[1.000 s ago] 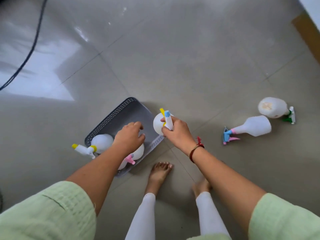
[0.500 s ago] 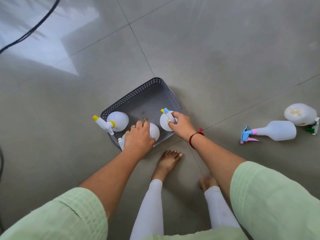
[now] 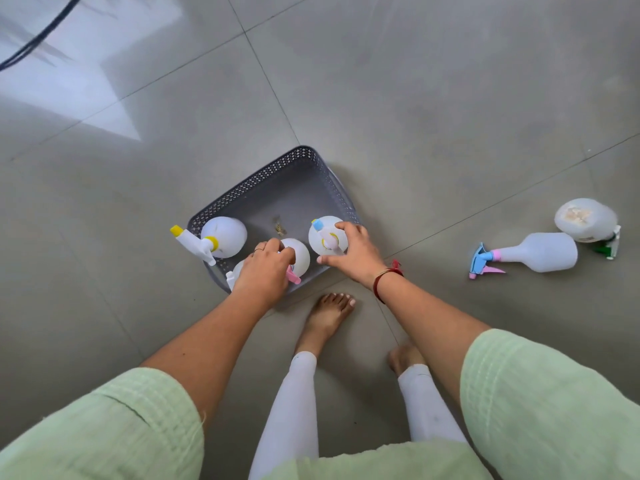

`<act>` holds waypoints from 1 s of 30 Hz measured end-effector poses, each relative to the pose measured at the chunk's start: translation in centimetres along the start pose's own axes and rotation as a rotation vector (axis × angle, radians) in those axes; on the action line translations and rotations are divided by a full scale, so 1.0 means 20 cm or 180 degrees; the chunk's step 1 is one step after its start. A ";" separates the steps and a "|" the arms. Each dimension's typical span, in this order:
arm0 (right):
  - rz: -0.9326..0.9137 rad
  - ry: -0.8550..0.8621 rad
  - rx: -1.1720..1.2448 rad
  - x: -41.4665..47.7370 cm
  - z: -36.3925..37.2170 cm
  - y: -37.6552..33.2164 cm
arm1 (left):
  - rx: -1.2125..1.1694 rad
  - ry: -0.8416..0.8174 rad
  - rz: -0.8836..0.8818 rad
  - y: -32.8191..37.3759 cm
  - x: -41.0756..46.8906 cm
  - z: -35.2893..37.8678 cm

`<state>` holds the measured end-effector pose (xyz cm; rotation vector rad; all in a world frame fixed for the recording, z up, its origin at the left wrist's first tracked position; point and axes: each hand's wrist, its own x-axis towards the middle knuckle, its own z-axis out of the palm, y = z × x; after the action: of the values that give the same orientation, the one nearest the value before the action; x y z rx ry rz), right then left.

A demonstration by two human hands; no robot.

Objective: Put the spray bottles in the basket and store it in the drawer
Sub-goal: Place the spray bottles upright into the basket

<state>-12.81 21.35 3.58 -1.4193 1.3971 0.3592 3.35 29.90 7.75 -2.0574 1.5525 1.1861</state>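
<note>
A grey perforated basket (image 3: 277, 178) sits on the tiled floor in front of my feet. Several white spray bottles stand in its near half: one with a yellow nozzle (image 3: 221, 237) at the left, one with a pink trigger (image 3: 299, 256) under my left hand (image 3: 265, 271), and one with a blue nozzle (image 3: 322, 237) at the right. My left hand grips the pink-trigger bottle's top. My right hand (image 3: 353, 252) rests on the blue-nozzle bottle with fingers spread. Another bottle's white cap (image 3: 230, 277) peeks out beside my left wrist.
Two more bottles lie on the floor at the right: one with a blue and pink trigger (image 3: 540, 252), one with a green trigger (image 3: 588, 220). A black cable (image 3: 31, 46) crosses the far left corner. My bare feet (image 3: 329, 313) stand just behind the basket.
My right hand has lowered the blue-nozzle bottle into the basket's right side and its fingers have loosened. My left hand stays on the pink-trigger bottle. The camera has shifted so the basket sits more central.
</note>
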 end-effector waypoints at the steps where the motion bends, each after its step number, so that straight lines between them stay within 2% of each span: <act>1: 0.0006 -0.0002 0.0131 -0.01 -0.01 0.02 | -0.0012 0.0022 0.0040 0.00 0.00 0.00; 5: 0.0086 -0.0057 0.0631 -0.07 -0.08 0.12 | 0.0201 0.0341 0.0320 0.03 -0.04 -0.02; 7: 0.0292 0.0285 0.1189 -0.09 -0.16 0.18 | 0.0230 0.0696 0.0625 0.08 -0.08 -0.07; 10: 0.0930 0.1064 0.2248 -0.09 -0.34 0.30 | 0.0198 0.1002 0.1021 0.25 -0.08 -0.14; 12: 0.1275 0.1426 0.2462 -0.10 -0.46 0.43 | 0.0022 0.1061 0.1148 0.39 -0.04 -0.18; 14: 0.1455 0.1647 0.2350 -0.12 -0.58 0.58 | -0.0134 0.1118 0.1252 0.57 0.03 -0.20; 17: 0.1562 0.1591 0.1723 -0.18 -0.73 0.79 | -0.0146 0.1099 0.1407 0.84 0.12 -0.20; 22: 0.1507 0.1482 0.0671 -0.31 -1.02 1.11 | 0.0126 0.0619 0.1613 1.26 0.21 -0.12; 25: 0.1595 0.1433 0.0671 -0.35 -1.22 1.30 | 0.0352 0.0281 0.1669 1.50 0.26 -0.03; 30: 0.1770 0.1649 0.0811 -0.28 -1.46 1.64 | 0.0868 -0.0142 0.1882 1.78 0.46 0.21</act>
<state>-55.20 8.94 4.53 -0.9253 2.1827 0.1524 -29.89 13.68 6.41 -1.4296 2.2428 1.0992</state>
